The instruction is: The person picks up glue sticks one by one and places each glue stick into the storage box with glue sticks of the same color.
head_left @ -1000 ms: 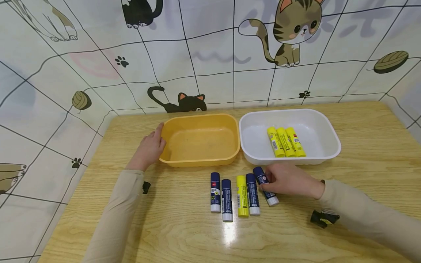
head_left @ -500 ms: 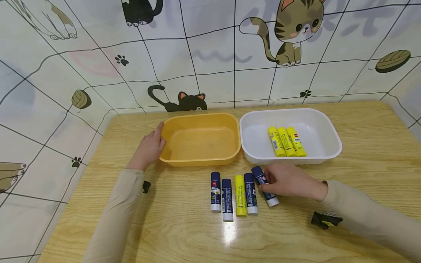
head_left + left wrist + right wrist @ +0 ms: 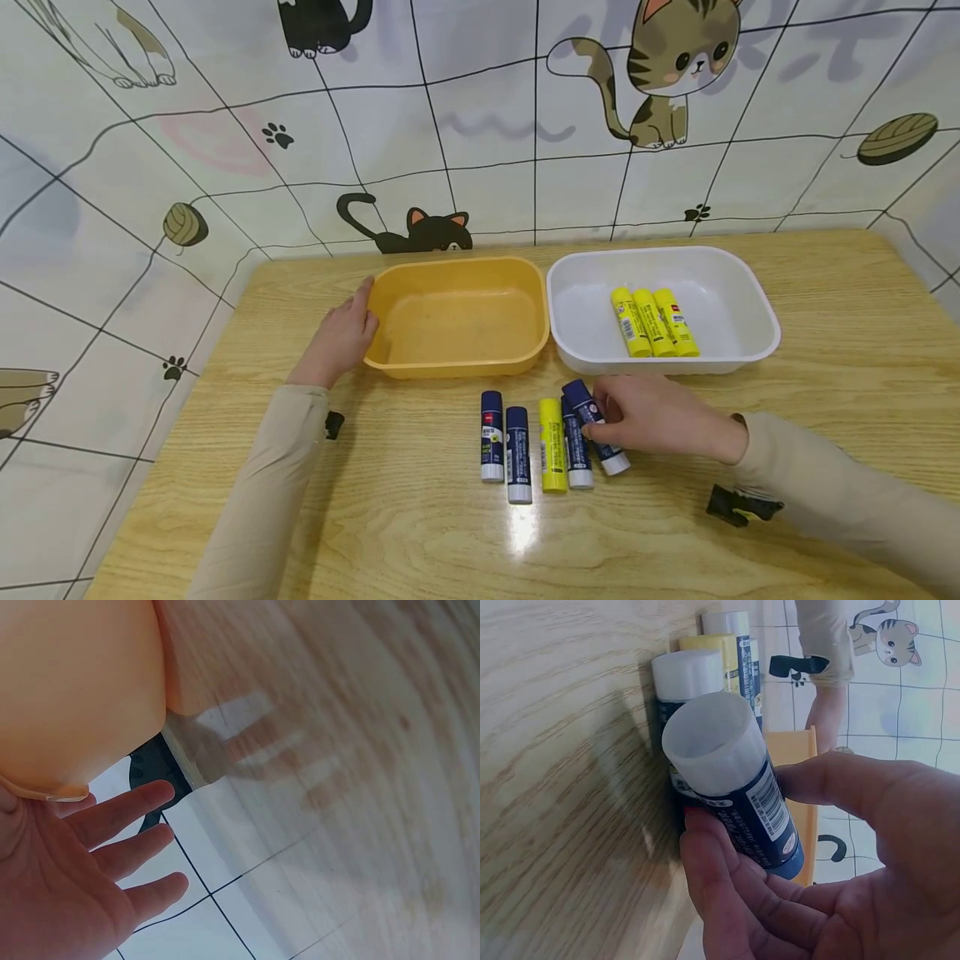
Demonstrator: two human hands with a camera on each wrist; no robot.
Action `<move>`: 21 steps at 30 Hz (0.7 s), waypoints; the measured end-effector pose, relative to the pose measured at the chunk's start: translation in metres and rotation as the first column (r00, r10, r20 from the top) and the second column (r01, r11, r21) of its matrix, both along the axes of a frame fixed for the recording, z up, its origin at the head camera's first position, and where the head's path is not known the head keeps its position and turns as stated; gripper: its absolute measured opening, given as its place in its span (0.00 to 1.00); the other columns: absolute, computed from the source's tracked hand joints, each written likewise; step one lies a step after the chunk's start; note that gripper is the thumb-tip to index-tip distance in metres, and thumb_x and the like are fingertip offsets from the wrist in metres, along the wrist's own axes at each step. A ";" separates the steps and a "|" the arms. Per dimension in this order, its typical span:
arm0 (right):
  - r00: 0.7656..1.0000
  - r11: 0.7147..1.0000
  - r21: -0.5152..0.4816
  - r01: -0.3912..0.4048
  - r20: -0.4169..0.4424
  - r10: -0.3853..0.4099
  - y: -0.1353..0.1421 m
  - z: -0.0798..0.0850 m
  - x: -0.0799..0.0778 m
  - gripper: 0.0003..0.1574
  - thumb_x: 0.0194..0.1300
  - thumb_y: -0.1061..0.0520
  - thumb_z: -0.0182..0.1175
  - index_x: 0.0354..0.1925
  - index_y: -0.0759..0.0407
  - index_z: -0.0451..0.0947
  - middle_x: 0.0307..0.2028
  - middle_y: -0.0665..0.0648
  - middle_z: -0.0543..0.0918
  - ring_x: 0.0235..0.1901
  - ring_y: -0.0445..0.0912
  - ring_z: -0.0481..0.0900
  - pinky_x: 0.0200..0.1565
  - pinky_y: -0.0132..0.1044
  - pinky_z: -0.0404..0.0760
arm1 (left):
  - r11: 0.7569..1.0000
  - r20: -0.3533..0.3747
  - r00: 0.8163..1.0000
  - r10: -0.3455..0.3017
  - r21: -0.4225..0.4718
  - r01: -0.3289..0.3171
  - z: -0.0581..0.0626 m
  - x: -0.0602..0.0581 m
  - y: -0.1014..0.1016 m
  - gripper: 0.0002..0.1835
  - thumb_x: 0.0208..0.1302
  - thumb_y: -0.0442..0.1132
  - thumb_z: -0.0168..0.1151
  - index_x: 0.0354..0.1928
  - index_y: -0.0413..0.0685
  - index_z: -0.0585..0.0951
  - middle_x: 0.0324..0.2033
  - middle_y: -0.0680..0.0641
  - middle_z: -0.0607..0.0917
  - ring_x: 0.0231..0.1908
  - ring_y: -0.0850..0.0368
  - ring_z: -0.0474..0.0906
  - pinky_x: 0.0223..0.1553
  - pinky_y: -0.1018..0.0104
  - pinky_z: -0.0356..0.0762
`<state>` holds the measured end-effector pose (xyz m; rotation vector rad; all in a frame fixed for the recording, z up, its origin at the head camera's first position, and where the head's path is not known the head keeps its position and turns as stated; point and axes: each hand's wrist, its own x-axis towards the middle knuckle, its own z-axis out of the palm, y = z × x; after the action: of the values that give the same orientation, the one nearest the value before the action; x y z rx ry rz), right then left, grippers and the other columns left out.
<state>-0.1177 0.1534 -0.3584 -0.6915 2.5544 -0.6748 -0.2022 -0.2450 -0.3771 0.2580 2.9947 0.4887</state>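
Note:
My right hand (image 3: 660,417) pinches a blue glue stick (image 3: 596,427) between thumb and fingers, its white end tilted up toward the right wrist camera. The stick's blue cap overlaps the blue glue stick (image 3: 576,446) beside it. A yellow glue stick (image 3: 552,450) lies just left of that one. Farther left are two more blue glue sticks, one (image 3: 518,458) nearer me and one (image 3: 491,437) slightly farther away. With fingers fairly straight, my left hand (image 3: 339,342) touches the left rim of an orange tub (image 3: 457,370); three fingers (image 3: 135,851) extend free below it in the left wrist view.
Right of the orange tub, nearly touching it, stands a white tub (image 3: 738,333) holding three yellow glue sticks (image 3: 654,323). Both tubs sit on the wooden table (image 3: 405,517) near its back edge. A cat-patterned cloth (image 3: 495,125) hangs behind and at the sides.
My right hand has shifted slightly left with the blue glue stick, which now overlaps its neighbour. The yellow stick and that neighbour shifted slightly left, then back right. My left hand stays put.

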 end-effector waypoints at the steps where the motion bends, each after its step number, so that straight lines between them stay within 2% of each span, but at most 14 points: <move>1: 1.000 1.000 -0.004 -0.002 0.001 0.002 -0.001 0.000 0.000 0.17 0.57 0.44 0.67 0.30 0.52 0.72 0.21 0.47 0.71 0.20 0.40 0.67 0.22 0.34 0.66 | 1.000 0.001 1.000 0.000 0.000 0.000 0.000 0.000 0.000 0.31 0.74 0.37 0.36 0.75 0.37 0.46 0.66 0.28 0.63 0.65 0.32 0.60 0.66 0.39 0.48; 12: 1.000 0.999 -0.043 0.001 0.014 -0.001 -0.012 0.012 0.001 0.17 0.57 0.45 0.66 0.31 0.53 0.72 0.22 0.47 0.72 0.21 0.41 0.68 0.22 0.34 0.66 | 1.000 -0.007 1.000 -0.001 0.005 0.001 -0.002 -0.002 0.000 0.31 0.73 0.37 0.35 0.75 0.37 0.46 0.66 0.28 0.64 0.63 0.31 0.62 0.66 0.39 0.48; 17: 0.999 1.000 -0.031 -0.005 0.037 0.007 -0.020 0.019 -0.003 0.15 0.59 0.46 0.65 0.33 0.53 0.73 0.22 0.47 0.74 0.21 0.41 0.70 0.22 0.34 0.68 | 1.000 -0.005 1.000 0.002 0.010 -0.002 -0.002 -0.002 0.000 0.31 0.73 0.37 0.35 0.75 0.36 0.46 0.66 0.28 0.63 0.63 0.31 0.62 0.66 0.40 0.49; 21: 1.000 0.999 -0.043 -0.019 0.021 0.020 -0.025 0.026 -0.007 0.15 0.60 0.47 0.64 0.33 0.55 0.74 0.20 0.46 0.75 0.20 0.41 0.70 0.22 0.34 0.69 | 1.000 -0.004 1.000 0.004 0.014 -0.004 -0.001 -0.001 0.000 0.31 0.73 0.37 0.36 0.75 0.36 0.46 0.66 0.28 0.62 0.63 0.32 0.62 0.66 0.40 0.49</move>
<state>-0.1249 0.1289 -0.3327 -0.7180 2.5173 -0.7280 -0.2034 -0.2448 -0.3785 0.2549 2.9975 0.5107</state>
